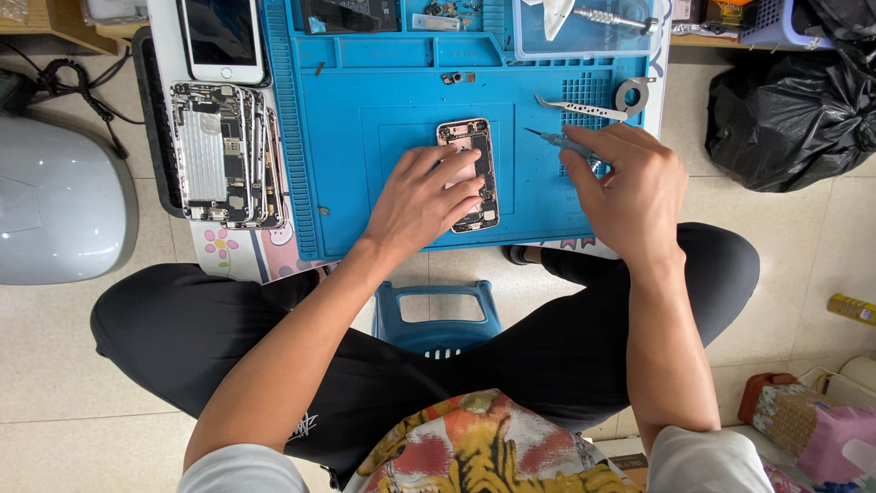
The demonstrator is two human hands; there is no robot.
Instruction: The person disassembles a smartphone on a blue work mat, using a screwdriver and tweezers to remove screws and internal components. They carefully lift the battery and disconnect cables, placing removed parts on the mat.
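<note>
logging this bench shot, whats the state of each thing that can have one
opened phone: back up, insides bare, flat on the blue mat
left hand: pressing on the phone
right hand: grip closed on a screwdriver
tweezers: lying loose
stack of phone housings: stripped, piled
white phone: screen dark

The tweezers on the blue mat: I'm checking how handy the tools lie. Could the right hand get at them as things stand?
Probably yes. The tweezers lie bare on the blue mat just beyond the right hand, nothing between them. But that hand already holds a screwdriver, so its fingers are taken.
</note>
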